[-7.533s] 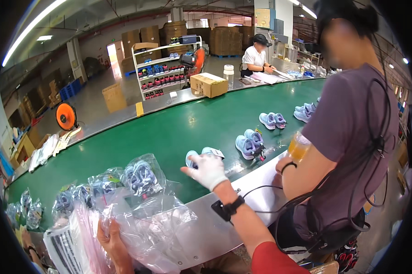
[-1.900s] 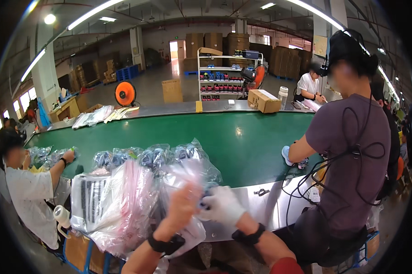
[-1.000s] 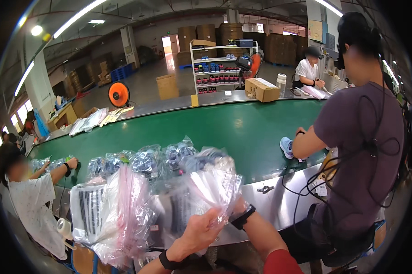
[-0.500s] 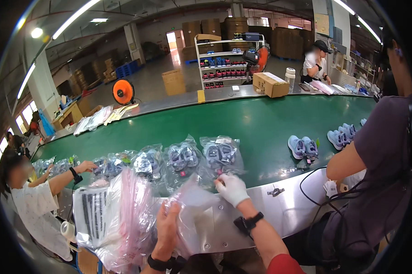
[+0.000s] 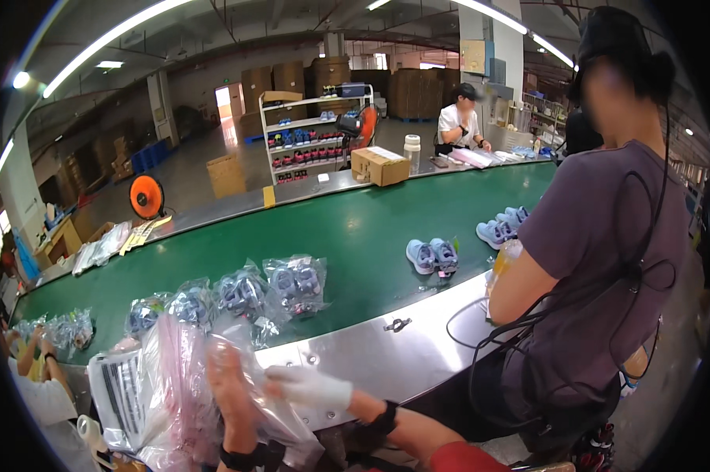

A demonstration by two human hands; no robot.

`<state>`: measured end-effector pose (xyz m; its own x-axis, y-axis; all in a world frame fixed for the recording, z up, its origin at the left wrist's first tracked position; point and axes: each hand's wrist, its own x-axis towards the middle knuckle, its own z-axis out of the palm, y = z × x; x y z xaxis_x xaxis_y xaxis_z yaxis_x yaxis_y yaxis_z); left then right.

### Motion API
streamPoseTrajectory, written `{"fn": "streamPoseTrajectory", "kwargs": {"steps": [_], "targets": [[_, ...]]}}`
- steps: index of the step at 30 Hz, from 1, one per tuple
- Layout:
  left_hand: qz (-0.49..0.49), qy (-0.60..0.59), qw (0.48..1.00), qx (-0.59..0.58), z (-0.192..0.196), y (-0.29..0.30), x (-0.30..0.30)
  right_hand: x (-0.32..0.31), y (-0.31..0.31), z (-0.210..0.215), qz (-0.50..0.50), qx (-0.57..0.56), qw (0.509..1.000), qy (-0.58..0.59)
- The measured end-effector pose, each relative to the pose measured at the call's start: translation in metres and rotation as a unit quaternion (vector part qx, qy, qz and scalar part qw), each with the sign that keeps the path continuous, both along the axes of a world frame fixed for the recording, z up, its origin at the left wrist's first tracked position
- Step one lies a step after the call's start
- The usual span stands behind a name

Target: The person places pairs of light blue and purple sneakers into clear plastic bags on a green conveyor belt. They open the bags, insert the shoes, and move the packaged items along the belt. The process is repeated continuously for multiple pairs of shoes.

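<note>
A clear plastic bag (image 5: 280, 421) hangs between my hands in front of my body. My bare left hand (image 5: 231, 385), blurred by motion, grips the bag with its fingers pointing up. From the right, my white-gloved right hand (image 5: 312, 387) pinches at the bag, its fingertips near my left palm. A stack of clear and pinkish plastic bags (image 5: 174, 393) lies by my left hand. Beyond it on the green belt stand several bagged pairs of shoes (image 5: 296, 285). Farther right, an unbagged light blue pair of shoes (image 5: 432, 257) has tags attached.
A co-worker in a purple shirt (image 5: 606, 228) stands close on my right, with loose black cables (image 5: 481, 346) hanging beside. Another worker's hands (image 5: 44, 346) are at bagged shoes on the left. A small metal latch (image 5: 398, 324) is on the steel edge. A cardboard box (image 5: 380, 167) stands across the belt.
My view has turned to the right. My right hand has drawn in from the belt toward my left hand and the bag. The worker on the left has pulled a hand back from the bagged shoes.
</note>
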<state>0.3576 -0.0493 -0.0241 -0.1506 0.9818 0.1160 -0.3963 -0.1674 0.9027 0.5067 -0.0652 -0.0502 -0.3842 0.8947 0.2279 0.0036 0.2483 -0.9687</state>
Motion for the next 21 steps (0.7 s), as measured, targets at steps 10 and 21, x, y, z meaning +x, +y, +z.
{"fn": "streamPoseTrajectory", "kwargs": {"steps": [10, 21], "targets": [[0.047, -0.148, 0.987, 0.040, 0.022, 0.004, -0.045, 0.062, 0.004, -0.010, -0.188, -0.063, 0.979, 0.038], [-0.090, 0.088, 0.990, 0.069, -0.003, -0.001, 0.006, 0.011, -0.003, 0.033, -0.132, 0.140, 0.979, -0.064]]}}
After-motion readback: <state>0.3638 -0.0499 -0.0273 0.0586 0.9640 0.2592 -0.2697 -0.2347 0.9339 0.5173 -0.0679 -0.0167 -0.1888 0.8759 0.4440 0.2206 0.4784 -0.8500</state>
